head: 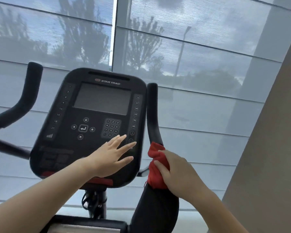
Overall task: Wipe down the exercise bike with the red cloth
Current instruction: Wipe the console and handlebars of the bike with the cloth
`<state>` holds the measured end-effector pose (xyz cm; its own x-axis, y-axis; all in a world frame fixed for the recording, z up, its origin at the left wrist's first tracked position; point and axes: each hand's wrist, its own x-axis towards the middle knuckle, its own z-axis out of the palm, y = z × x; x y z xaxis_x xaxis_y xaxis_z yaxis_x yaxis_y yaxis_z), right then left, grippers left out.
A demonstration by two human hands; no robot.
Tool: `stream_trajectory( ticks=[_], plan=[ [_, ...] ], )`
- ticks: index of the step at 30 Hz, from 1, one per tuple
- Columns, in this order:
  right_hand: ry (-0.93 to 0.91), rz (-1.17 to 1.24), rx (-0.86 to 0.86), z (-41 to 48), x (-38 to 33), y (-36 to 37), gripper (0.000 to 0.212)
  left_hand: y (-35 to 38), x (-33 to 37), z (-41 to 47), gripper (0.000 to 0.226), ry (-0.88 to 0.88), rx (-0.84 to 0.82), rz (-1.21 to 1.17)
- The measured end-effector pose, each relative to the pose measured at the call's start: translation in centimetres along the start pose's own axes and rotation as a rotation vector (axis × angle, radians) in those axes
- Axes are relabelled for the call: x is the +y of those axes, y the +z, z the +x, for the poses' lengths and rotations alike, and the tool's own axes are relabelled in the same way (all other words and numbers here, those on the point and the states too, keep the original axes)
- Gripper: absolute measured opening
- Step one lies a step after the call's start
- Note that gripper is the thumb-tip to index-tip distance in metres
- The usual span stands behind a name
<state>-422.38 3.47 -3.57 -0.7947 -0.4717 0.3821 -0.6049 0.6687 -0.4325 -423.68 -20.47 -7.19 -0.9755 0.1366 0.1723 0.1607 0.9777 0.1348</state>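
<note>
The exercise bike's black console [91, 115] fills the middle of the head view, with a dark screen and keypad. My left hand [111, 155] lies flat on the console's lower right part, fingers straight and spread. The red cloth [155, 167] is wrapped round the lower bend of the right handlebar [152, 113]. My right hand [176, 174] grips the cloth against that bar. The cloth's far side is hidden behind the bar and my fingers.
The left handlebar [26, 95] curves up at the left. Grey window blinds [200, 64] hang behind the bike. A beige wall [272, 148] rises at the right. The bike's stem and cables [94, 202] show below the console.
</note>
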Motion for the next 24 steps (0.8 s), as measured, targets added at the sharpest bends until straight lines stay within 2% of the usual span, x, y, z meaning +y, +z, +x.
stream_trajectory(
  ticks=[3,7,10,13,15,20,24],
  plan=[
    [-0.066,-0.007,-0.122,-1.0,0.7,-2.5,0.021,0.1,0.8,-3.0,0.058,-0.060,-0.087,-0.044],
    [-0.174,0.206,-0.004,-0.6,0.5,-3.6,0.025,0.1,2.1,-6.1,0.056,-0.127,-0.079,-0.118],
    [-0.246,0.010,-0.094,-0.5,0.0,-0.7,0.032,0.4,3.3,-8.1,0.057,-0.178,-0.068,-0.165],
    [-0.207,-0.088,-0.013,-1.2,-0.2,1.5,0.026,1.2,4.3,-9.6,0.058,-0.231,-0.044,-0.225],
    [-0.228,-0.098,0.027,-1.5,-0.4,1.3,0.025,1.4,4.7,-10.1,0.057,-0.268,0.013,-0.268],
    [-0.339,-0.134,-0.046,-3.7,-0.3,0.9,0.028,1.6,5.4,-10.9,0.052,-0.303,0.236,-0.244],
    [-0.260,-0.102,-0.152,-3.9,0.3,1.4,0.043,1.7,6.3,-12.0,0.047,-0.267,0.388,-0.226]
  ],
)
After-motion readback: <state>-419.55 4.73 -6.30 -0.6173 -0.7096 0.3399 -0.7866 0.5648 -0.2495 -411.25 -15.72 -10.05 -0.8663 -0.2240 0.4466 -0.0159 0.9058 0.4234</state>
